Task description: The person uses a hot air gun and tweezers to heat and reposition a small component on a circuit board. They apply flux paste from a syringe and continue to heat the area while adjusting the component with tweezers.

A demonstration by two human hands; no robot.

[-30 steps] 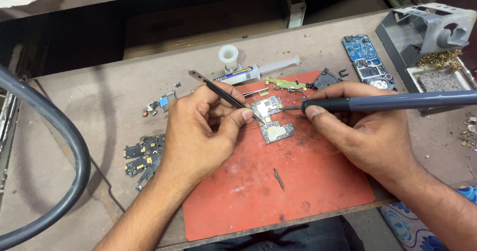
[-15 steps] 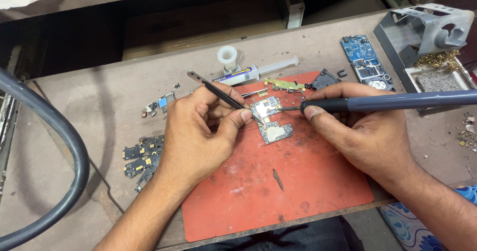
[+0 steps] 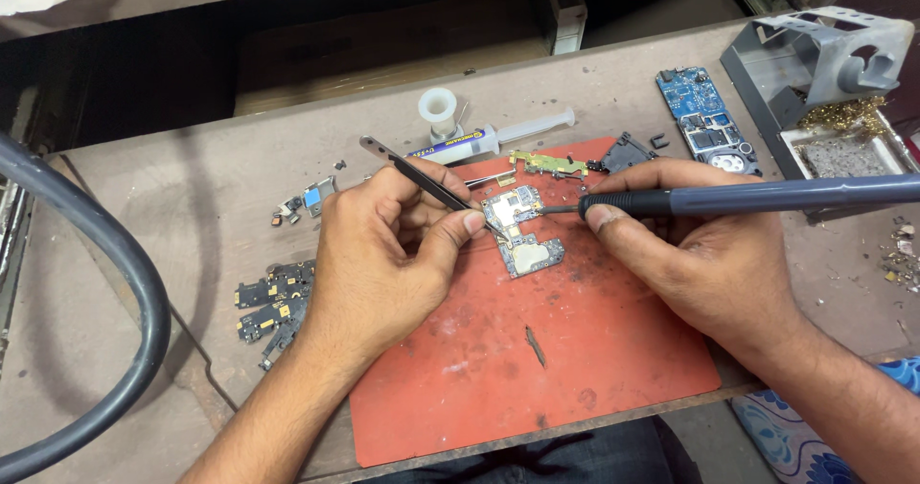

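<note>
Mat: a red work mat lies at lower centre, on the brown workbench.
Left hand: the left hand, centre left, pinches black tweezers between thumb and fingers; their tip meets the board.
Right hand: the right hand, centre right, is closed around a dark soldering iron, its tip on the board.
Board: a small phone circuit board sits on the mat's upper part, between the 2 hands.
Left side: black board pieces lie beside the left wrist.
Farther back: a flux syringe and a white solder spool.
Upper right: a blue circuit board and a grey iron stand.
</note>
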